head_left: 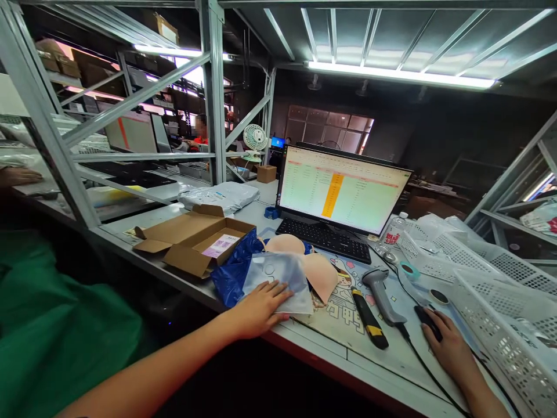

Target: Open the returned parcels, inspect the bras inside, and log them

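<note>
My left hand [265, 303] lies flat, fingers spread, on a frosted plastic bag [285, 270]. Under and behind that bag are a beige bra [321, 276] and a crumpled blue plastic bag [235, 270]. My right hand [448, 339] is wrapped over a black computer mouse [429, 323] on the desk mat. Between the hands lie a grey barcode scanner [385, 295] and a black and yellow utility knife [369, 318]. An open cardboard box [178, 229], its flaps spread, sits left of the blue bag.
Behind the bra stand a black keyboard [322, 237] and a monitor [342, 188] showing a spreadsheet. White plastic baskets [491, 319] line the right side, near a water bottle [394, 227]. White packages [221, 195] lie behind the box. Metal shelf posts [213, 98] rise at left; a person's hand [20, 175] shows beyond.
</note>
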`<state>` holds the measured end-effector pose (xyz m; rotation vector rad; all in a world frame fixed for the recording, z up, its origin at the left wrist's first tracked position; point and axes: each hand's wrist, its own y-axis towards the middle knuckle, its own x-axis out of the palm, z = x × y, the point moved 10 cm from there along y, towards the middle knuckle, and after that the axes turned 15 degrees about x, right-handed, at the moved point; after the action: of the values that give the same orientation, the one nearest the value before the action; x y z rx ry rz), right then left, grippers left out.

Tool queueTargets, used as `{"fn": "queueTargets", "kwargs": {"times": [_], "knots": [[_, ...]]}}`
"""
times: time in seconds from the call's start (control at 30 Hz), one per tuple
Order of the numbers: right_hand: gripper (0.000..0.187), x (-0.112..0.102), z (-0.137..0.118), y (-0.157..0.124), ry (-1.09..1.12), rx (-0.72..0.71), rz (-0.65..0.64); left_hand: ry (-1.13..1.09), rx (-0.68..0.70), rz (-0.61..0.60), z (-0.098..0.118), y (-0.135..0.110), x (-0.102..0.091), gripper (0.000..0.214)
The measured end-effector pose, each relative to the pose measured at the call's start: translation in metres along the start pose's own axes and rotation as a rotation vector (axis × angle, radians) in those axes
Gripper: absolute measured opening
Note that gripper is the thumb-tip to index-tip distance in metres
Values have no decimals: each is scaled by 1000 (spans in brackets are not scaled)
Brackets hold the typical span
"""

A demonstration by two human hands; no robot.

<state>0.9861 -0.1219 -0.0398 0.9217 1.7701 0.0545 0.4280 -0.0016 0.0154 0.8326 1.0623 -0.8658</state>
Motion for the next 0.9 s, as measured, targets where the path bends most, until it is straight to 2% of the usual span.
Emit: {"fn": "queueTargets", "kwargs": {"times": [0.1, 0.2, 0.3, 0.43, 0.53, 0.63, 0.77, 0.9], "knots": [[70, 3, 2, 3, 21, 16, -21, -62, 25, -23, 7, 4, 5, 71], [68, 4, 3, 4, 53, 18, -30, -101, 14, 4, 9, 3, -6, 81], [67, 5, 3, 5, 68, 4, -36, -145, 29, 77, 10, 2, -31, 78], [67, 6, 1, 6, 68, -23, -33, -212, 45, 240, -3, 7, -83, 61], [67, 6, 0, 5, 60, -20, -24, -219, 2, 360, -33, 22, -125, 57], [66, 6, -2, 4, 49, -7, -25, -160, -141, 386, -83, 51, -150, 50], [70, 4, -1, 8, 9, 37, -29, -74, -318, 345, -153, 98, -155, 43], [68, 2, -5, 9, -71, 73, -65, -11, -405, 312, -201, 135, -139, 41]]}}
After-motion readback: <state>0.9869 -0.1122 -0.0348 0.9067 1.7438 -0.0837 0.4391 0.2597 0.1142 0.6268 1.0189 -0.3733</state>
